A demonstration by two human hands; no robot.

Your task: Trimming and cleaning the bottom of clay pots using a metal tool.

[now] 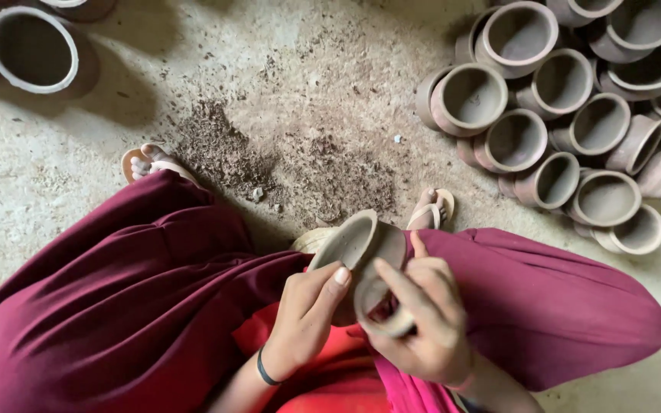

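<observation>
An unfired grey-brown clay pot [357, 243] lies tilted in my lap, its wide rim facing up and left. My left hand [305, 312] grips its body from the left, thumb pressed near the rim. My right hand [422, 317] holds a small ring-shaped clay piece or scraper [376, 302] against the pot's lower side. I sit on the floor in maroon clothing [139, 298], knees spread, sandalled feet showing at both sides.
A pile of several similar clay pots [568, 115] lies at the upper right. Larger white-rimmed pots [32, 50] stand at the upper left. Clay shavings [269, 164] are scattered over the concrete floor before my feet.
</observation>
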